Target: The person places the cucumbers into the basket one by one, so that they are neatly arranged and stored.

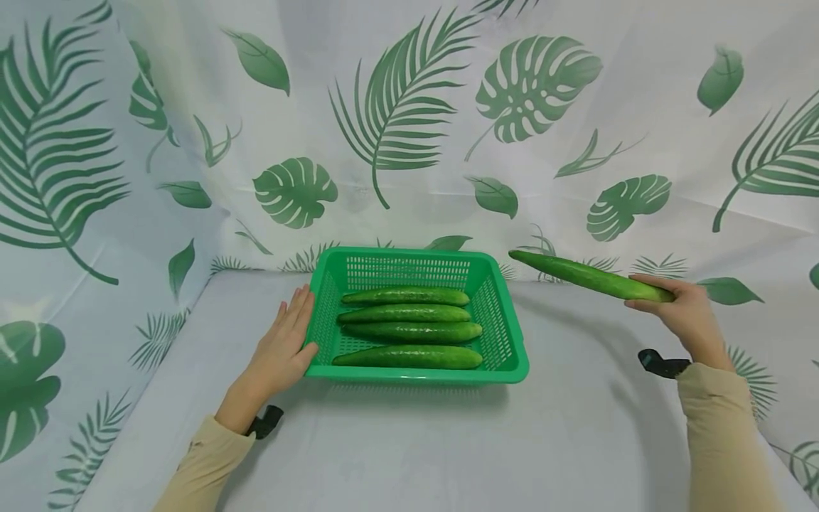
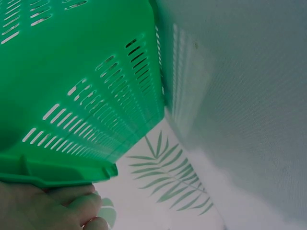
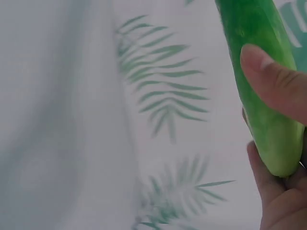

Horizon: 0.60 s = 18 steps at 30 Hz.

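A long green cucumber [image 1: 582,275] is held up at the right by my right hand [image 1: 687,313], which grips its thick end. The thin tip points left toward the basket. In the right wrist view the thumb lies along the cucumber [image 3: 268,110] with fingers behind it. My left hand [image 1: 281,348] rests with straight fingers against the left rim of a green plastic basket [image 1: 515,341]. The left wrist view shows those fingers [image 2: 72,206] under the rim, beside the slotted wall. Several cucumbers [image 1: 409,355] lie side by side in the basket, all pointing left to right.
The basket stands on a white-covered table [image 1: 409,448] near its back edge. A white curtain [image 1: 409,107] printed with green leaves hangs behind and on the left side. Dark wrist cameras are strapped at both wrists.
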Available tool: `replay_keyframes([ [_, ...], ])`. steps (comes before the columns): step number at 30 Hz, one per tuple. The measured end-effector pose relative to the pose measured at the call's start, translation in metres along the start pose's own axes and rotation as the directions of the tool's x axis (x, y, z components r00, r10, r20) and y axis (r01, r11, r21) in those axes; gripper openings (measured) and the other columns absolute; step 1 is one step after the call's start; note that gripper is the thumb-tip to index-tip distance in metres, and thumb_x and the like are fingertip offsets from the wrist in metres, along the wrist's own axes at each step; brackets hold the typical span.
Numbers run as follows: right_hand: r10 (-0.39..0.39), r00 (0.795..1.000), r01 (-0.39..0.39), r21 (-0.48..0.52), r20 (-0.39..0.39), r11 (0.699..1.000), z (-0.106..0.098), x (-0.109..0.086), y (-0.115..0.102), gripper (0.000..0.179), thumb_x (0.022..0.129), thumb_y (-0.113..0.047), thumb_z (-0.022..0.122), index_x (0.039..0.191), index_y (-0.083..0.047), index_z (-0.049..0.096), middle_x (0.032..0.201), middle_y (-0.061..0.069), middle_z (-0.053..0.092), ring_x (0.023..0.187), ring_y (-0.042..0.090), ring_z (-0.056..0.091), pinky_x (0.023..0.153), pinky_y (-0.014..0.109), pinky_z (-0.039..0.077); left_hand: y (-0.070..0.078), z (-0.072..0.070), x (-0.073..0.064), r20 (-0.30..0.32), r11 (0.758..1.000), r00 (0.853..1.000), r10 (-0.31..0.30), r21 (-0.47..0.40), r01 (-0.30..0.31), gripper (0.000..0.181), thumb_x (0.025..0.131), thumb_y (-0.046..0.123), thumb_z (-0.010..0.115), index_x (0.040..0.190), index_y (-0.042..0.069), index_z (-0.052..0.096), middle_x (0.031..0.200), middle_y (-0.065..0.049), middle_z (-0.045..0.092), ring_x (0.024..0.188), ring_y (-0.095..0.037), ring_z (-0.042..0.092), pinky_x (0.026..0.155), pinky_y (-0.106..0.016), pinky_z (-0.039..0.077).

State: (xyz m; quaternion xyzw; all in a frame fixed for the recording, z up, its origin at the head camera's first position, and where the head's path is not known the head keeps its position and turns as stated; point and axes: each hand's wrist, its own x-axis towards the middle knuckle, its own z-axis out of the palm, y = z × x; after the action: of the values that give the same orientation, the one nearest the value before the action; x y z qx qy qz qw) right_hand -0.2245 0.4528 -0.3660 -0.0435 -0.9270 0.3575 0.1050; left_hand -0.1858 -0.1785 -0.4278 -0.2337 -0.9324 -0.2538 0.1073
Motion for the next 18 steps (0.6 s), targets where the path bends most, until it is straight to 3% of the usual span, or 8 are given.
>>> replay_keyframes([
  [3,-0.048,0.998,0.048,0.001,-0.038,0.999,-0.016,-0.008,-0.015,0.059,0.083,-0.030,0.081,0.134,-0.006,0.063,0.108,-0.029,0.051,0.093,-0.002,0.049,0.070,0.008,0.040,0.000,0.000,0.000,0.011,1.000,1.000,-0.010,0.005,0.010,0.073,0.092,0.009,0.044,0.154,-0.011,0.012,0.163,-0.023,0.006,0.151,-0.036,0.004,0.120,-0.054,0.006],
  [6,-0.066,0.995,0.065,-0.015,-0.079,0.998,-0.028,-0.016,-0.034,0.058,0.083,-0.030,0.081,0.132,-0.005,0.064,0.103,-0.034,0.050,0.092,-0.001,0.049,0.070,0.007,0.039,0.000,0.000,0.001,0.023,1.000,1.000,-0.016,0.003,0.016,0.073,0.092,0.009,0.044,0.155,-0.010,0.011,0.164,-0.022,0.005,0.151,-0.035,0.003,0.120,-0.054,0.005],
  [12,-0.091,0.986,0.103,0.084,-0.137,0.991,-0.041,-0.027,-0.071,0.051,0.082,-0.014,0.082,0.129,-0.006,0.067,0.098,-0.031,0.059,0.088,0.000,0.052,0.068,0.004,0.043,-0.001,0.001,0.001,0.032,1.000,0.999,-0.020,0.002,0.020,0.074,0.093,0.009,0.044,0.155,-0.009,0.010,0.164,-0.021,0.004,0.151,-0.033,0.001,0.120,-0.054,0.005],
  [18,-0.086,0.987,0.109,0.164,-0.137,0.980,-0.035,-0.041,-0.115,0.054,0.080,-0.011,0.083,0.132,-0.010,0.067,0.105,-0.020,0.064,0.091,0.005,0.054,0.068,0.006,0.046,0.001,-0.001,0.001,0.035,1.000,0.999,-0.024,0.007,0.024,0.074,0.093,0.009,0.045,0.155,-0.009,0.009,0.164,-0.021,0.003,0.151,-0.036,0.002,0.120,-0.054,0.005],
])
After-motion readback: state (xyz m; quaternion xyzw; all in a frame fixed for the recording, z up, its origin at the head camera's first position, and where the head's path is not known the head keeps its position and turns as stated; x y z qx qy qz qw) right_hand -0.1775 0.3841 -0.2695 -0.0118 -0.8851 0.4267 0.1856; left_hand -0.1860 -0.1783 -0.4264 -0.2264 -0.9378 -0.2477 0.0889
